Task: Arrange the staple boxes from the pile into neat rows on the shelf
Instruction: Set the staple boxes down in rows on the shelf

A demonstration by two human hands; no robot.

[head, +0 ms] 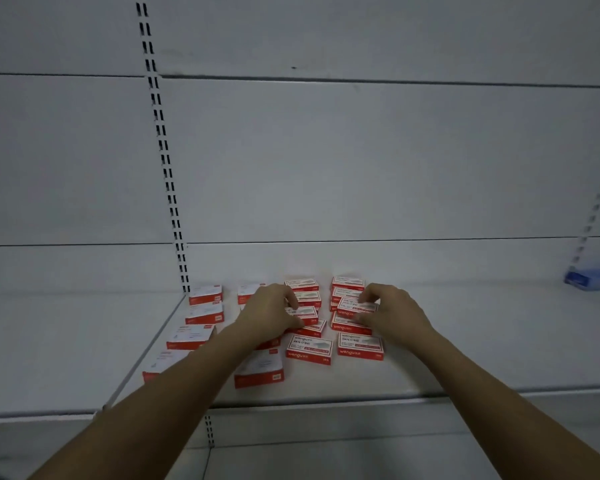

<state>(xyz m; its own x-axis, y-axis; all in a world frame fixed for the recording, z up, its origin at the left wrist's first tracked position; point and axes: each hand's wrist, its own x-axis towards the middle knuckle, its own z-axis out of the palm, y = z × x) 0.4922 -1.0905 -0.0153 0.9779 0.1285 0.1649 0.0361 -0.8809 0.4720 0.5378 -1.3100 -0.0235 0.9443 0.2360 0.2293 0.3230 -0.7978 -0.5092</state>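
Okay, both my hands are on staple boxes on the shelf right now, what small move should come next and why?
Probably square up the box under the right hand. That tilted staple box lies askew, overlapping its neighbours in the rightmost column, while the front box sits straight. The left hand grips a box in the next column, steadying it.

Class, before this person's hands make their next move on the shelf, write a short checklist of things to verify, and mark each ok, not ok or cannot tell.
1. Left hand grips a staple box: ok.
2. Right hand pinches the tilted box: ok.
3. That tilted box sits square in its column: not ok.
4. Front boxes aligned: ok.
5. Boxes hidden under left forearm tidy: cannot tell.
6. Free shelf space to the right: ok.
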